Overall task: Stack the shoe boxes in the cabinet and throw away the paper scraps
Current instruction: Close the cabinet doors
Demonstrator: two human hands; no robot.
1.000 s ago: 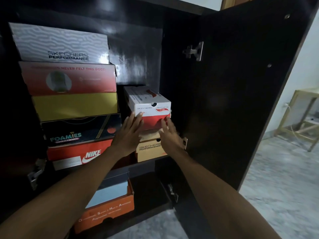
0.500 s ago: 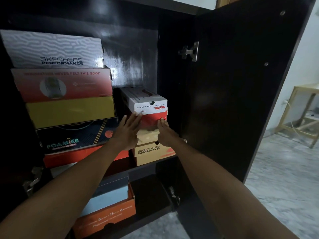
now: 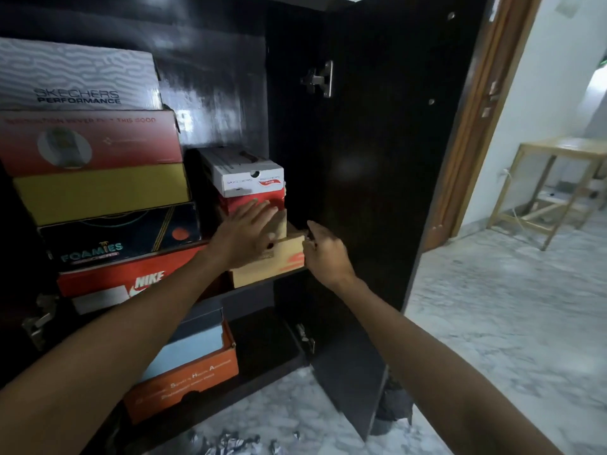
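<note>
Head view: a dark cabinet (image 3: 377, 159) stands with its right door (image 3: 410, 224) swung wide. On the upper shelf, the left stack runs top to bottom: grey Skechers box (image 3: 75, 77), red box (image 3: 92, 142), yellow box (image 3: 101, 193), Foamies box (image 3: 121, 238), Nike box (image 3: 131, 277). Just right of it is a shorter stack: a white box (image 3: 249, 174) on top, a red-fronted box (image 3: 256, 200) under it, then two tan boxes (image 3: 272, 262) at the bottom.

The left hand (image 3: 243, 238) lies flat, fingers spread and straight, palm pressed against the fronts of the red-fronted and tan boxes; it grasps nothing. The right hand (image 3: 325, 254) sits at the right near corner of the lower tan box, fingers curled loosely; whether they actually pinch the corner cannot be told.

On the lower shelf, left, an orange box (image 3: 190, 379) holds a pale blue one (image 3: 190, 349). Paper scraps (image 3: 230, 443) lie on the marble floor (image 3: 492, 323) near the cabinet's foot. Far right stands a wooden table (image 3: 558, 178).
</note>
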